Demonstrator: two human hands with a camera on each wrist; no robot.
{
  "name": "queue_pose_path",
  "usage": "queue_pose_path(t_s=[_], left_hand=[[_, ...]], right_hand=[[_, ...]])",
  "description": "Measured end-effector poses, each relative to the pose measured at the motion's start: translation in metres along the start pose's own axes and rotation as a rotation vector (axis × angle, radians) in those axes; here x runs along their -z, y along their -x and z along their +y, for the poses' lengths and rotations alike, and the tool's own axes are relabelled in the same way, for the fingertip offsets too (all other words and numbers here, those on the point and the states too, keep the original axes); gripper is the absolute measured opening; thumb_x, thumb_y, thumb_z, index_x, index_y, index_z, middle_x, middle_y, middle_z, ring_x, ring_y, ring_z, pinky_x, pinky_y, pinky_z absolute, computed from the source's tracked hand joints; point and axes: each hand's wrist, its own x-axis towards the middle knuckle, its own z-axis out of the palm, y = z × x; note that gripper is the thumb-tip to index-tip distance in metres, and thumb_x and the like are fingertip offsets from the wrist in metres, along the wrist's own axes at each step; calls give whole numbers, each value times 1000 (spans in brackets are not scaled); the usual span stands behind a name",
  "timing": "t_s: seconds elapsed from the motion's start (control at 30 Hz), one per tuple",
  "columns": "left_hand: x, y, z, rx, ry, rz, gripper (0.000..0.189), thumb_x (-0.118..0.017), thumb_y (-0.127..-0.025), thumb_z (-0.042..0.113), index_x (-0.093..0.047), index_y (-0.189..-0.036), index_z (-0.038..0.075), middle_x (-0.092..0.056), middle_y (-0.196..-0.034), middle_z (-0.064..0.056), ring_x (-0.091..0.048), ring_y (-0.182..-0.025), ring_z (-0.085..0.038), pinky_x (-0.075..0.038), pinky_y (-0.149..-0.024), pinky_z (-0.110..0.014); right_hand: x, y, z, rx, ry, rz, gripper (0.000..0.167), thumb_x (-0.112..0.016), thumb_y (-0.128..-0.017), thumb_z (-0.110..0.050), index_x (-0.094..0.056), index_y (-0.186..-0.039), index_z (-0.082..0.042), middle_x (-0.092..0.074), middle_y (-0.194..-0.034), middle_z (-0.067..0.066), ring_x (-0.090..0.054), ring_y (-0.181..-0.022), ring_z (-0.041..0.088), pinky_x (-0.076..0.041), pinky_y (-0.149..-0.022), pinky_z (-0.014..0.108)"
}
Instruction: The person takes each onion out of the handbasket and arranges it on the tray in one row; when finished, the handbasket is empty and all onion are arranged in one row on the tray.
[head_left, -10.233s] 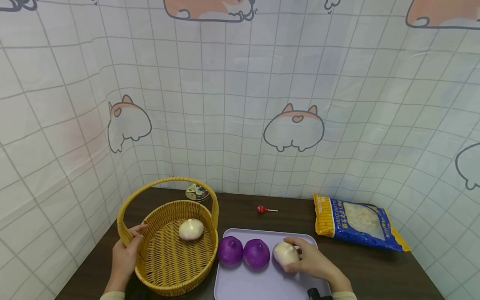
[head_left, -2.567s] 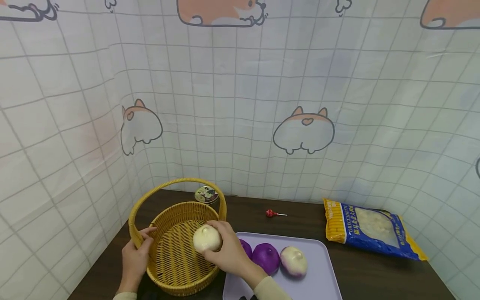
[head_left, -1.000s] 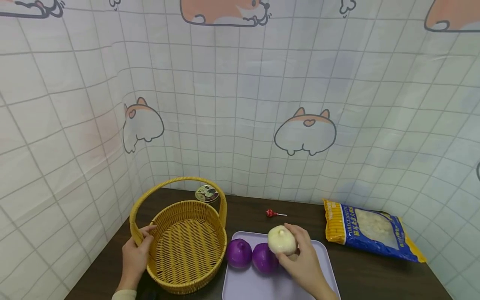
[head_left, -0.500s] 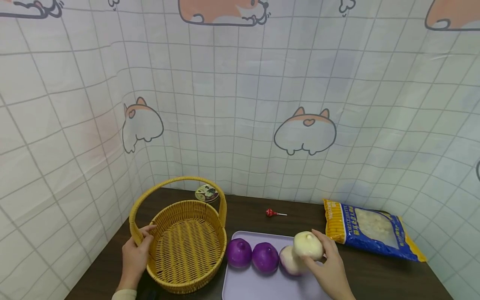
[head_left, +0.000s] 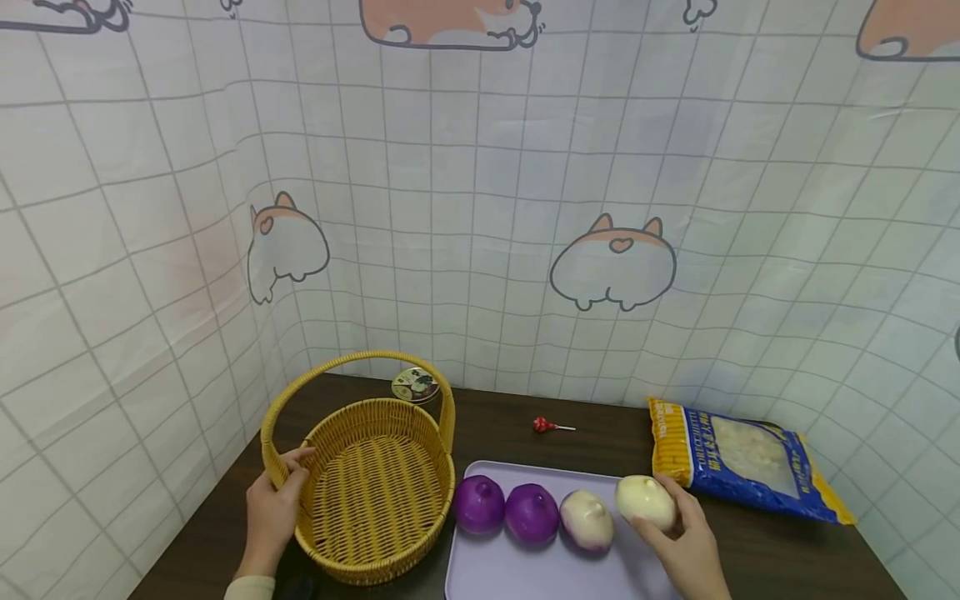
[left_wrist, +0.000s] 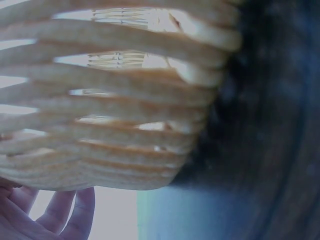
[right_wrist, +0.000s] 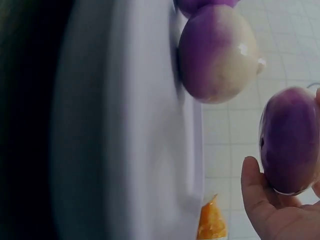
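Note:
My right hand (head_left: 688, 546) holds a white-and-purple turnip (head_left: 643, 500) between thumb and fingers, over the right end of a lilac tray (head_left: 517, 575). In the right wrist view the held turnip (right_wrist: 287, 142) shows its purple underside, apart from the tray. Another turnip (head_left: 587, 521) sits on the tray, in line with two round purple vegetables that have small nubs, a left one (head_left: 480, 505) and a right one (head_left: 532, 513). My left hand (head_left: 272, 508) grips a yellow woven basket (head_left: 382, 500) at its left side, by the handle's foot. Nothing lies in the basket.
A round patterned tin (head_left: 415, 385) stands behind the basket. A red lollipop (head_left: 542, 425) lies behind the tray. At the right back lies a blue-and-yellow pasta bag (head_left: 750, 462), close to my right hand. A white checked cloth (head_left: 480, 250) hangs behind the dark table.
My right hand has carried the turnip from the basket rightward and down, past the other turnip, to the tray's right end. My left hand has stayed on the basket.

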Motion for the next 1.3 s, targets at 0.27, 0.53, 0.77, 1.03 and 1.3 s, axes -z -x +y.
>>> queue_pose_path(t_s=[0.27,0.53,0.77,1.03,1.3], left_hand=[[1,-1,-1,13,1,-14,24,-49,-101,21,-60,-96,0,-66,-125,-4,-54,-122,-22,-41,-87,-28],[0,-1,-1,7,3,-10,21,-50,-100,18,-59,-95,0,-66,-125,-5,-54,-122,-23,-41,-88,-32],[0,0,-2,24,13,-14,23,-50,-101,21,-59,-96,1,-65,-126,-4,-52,-124,-21,-39,-86,-24],[1,0,-1,-3,14,-12,24,-50,-101,23,-58,-95,1,-66,-125,-5,-52,-124,-24,-39,-85,-16],[0,0,-2,-4,11,-17,23,-50,-101,23,-57,-91,4,-66,-126,-5,-52,-125,-23,-39,-87,-21]], right_hand=[[1,1,9,-58,36,-32,73,-79,-84,-25,-43,-144,-7,-47,-129,17,-48,-98,11,-45,-75,15],[2,-1,17,-144,26,-97,78,-76,-85,-34,-38,-147,-5,-40,-140,23,-46,-115,28,-43,-80,18],[7,-2,21,-166,24,-103,81,-76,-84,-38,-37,-147,-6,-37,-144,24,-44,-120,31,-40,-85,21],[8,-2,25,-129,109,-121,81,-77,-83,-40,-39,-146,-7,-41,-143,25,-47,-121,34,-41,-93,40],[8,-6,33,-153,145,-189,83,-79,-80,-43,-40,-145,-9,-44,-140,26,-52,-114,33,-47,-81,35]])
